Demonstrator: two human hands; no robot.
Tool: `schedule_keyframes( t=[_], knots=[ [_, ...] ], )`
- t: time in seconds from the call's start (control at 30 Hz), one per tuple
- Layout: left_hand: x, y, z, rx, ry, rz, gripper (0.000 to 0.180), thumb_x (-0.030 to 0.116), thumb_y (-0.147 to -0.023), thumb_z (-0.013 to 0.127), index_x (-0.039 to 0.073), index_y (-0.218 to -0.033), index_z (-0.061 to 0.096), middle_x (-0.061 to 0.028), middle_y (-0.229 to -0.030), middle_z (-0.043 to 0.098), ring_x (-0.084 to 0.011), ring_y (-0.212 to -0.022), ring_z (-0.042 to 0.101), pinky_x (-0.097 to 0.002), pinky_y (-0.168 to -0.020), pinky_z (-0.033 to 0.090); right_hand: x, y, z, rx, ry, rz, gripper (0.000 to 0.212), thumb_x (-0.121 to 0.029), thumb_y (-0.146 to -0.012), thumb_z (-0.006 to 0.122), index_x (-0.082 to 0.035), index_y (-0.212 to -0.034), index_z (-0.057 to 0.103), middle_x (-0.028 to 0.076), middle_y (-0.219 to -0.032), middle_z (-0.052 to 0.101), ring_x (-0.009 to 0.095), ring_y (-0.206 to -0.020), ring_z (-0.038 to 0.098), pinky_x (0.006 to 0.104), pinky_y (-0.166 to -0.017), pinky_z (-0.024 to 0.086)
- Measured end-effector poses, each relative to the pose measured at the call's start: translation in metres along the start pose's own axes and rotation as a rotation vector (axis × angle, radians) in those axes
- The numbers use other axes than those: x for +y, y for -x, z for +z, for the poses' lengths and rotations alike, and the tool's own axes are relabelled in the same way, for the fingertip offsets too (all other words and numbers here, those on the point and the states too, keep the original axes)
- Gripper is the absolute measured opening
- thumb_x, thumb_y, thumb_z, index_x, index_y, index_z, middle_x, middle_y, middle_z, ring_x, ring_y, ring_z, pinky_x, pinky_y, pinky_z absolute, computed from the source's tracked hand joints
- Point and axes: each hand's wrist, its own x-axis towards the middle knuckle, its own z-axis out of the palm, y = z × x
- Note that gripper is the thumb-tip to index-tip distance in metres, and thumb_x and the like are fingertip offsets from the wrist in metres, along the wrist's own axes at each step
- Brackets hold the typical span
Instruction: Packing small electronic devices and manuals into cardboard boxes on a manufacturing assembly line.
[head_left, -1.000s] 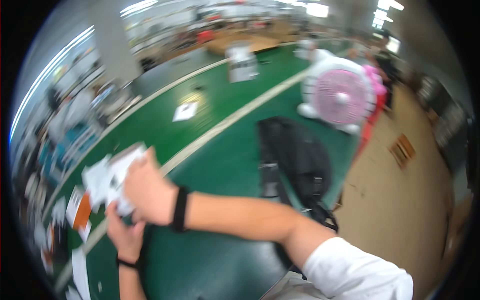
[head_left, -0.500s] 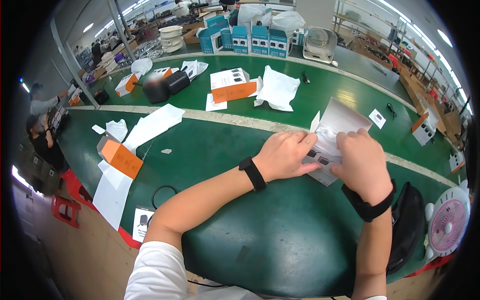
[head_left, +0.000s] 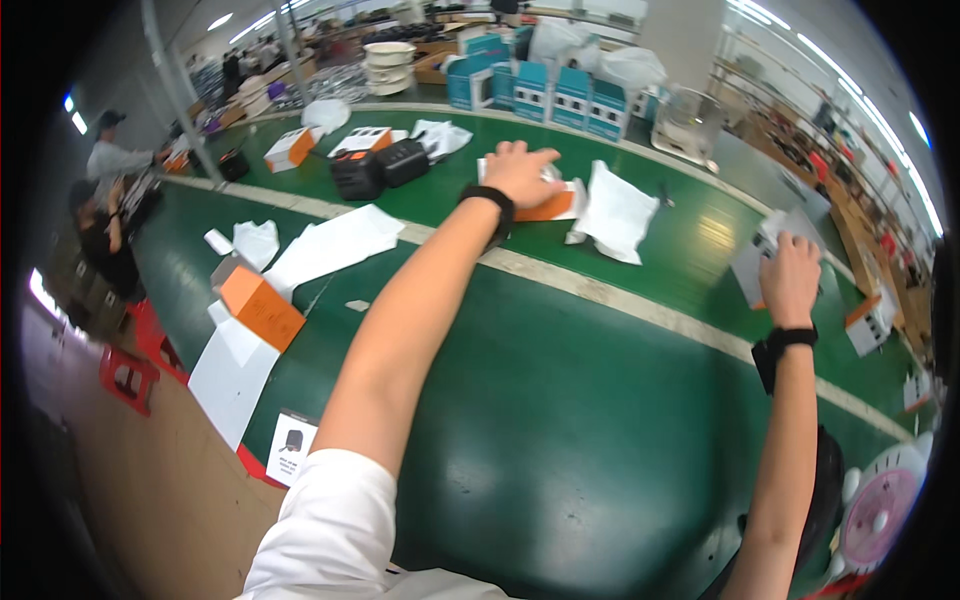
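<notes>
My left hand (head_left: 521,177) reaches across the green bench, its fingers spread over an orange and white box (head_left: 545,208). The hand hides most of that box, and I cannot tell how firmly it touches. A crumpled white wrapping sheet (head_left: 614,212) lies just right of the box. Farther right, my right hand (head_left: 791,282) grips a white-grey box (head_left: 748,272) from above, at the far side of the pale strip. The fingers are bent over its near edge, and the hand covers part of it. Each wrist wears a black band.
Two black devices (head_left: 378,168) sit on the far belt. At left stands an open orange box (head_left: 260,308) beside white sheets (head_left: 335,245). Blue boxes (head_left: 570,98) line the back. A black bag and a pink fan (head_left: 880,515) are at lower right. Two people work at far left.
My left hand has let go of the white-grey box and moved forward and left onto the orange and white one. My right hand has carried the white-grey box rightward and away.
</notes>
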Motion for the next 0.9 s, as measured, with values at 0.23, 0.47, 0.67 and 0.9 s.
schedule_keyframes(
  t=[0.23,0.47,0.67,0.9],
  knots=[
    [0.01,0.009,-0.022,-0.348,-0.196,-0.059,0.08,0.057,-0.06,0.073,0.031,-0.131,0.049,-0.0262,-0.127,0.048,-0.0464,-0.124,0.039,-0.0586,-0.098,0.033,-0.099,-0.002,-0.049,-0.261,-0.673,-0.217,0.028,-0.015,-0.077,0.068,0.0,-0.099,0.058,0.019,-0.095,0.063,0.037,-0.092,0.059,0.0427,-0.079,0.048],
    [0.02,0.079,-0.085,0.065,0.262,-0.235,0.09,0.053,-0.064,0.074,-0.009,-0.119,0.039,-0.0347,-0.107,0.05,-0.0458,-0.1,0.055,-0.043,-0.087,0.048,-0.156,0.013,-0.06,-0.504,-0.897,-0.36,0.035,-0.02,-0.078,0.07,0.001,-0.104,0.058,0.018,-0.094,0.064,0.034,-0.088,0.062,0.0396,-0.076,0.05],
    [0.03,0.18,-0.131,-0.324,0.151,-0.092,0.083,0.059,-0.063,0.077,-0.002,-0.113,0.051,-0.0261,-0.105,0.05,-0.0419,-0.102,0.054,-0.0428,-0.085,0.048,-0.185,0.03,-0.074,-0.576,-1.366,-0.177,0.041,-0.024,-0.082,0.07,0.003,-0.109,0.055,0.013,-0.09,0.063,0.021,-0.082,0.061,0.0334,-0.073,0.05],
    [-0.057,0.097,-0.157,0.026,0.57,-0.113,0.045,0.034,-0.076,0.073,0.002,-0.104,0.061,-0.0113,-0.089,0.062,-0.0231,-0.086,0.064,-0.0345,-0.079,0.049,-0.171,0.053,-0.014,-0.735,-1.576,0.097,0.03,-0.009,-0.082,0.062,0.004,-0.108,0.055,0.008,-0.091,0.062,0.014,-0.081,0.059,0.0275,-0.073,0.049]
  ],
)
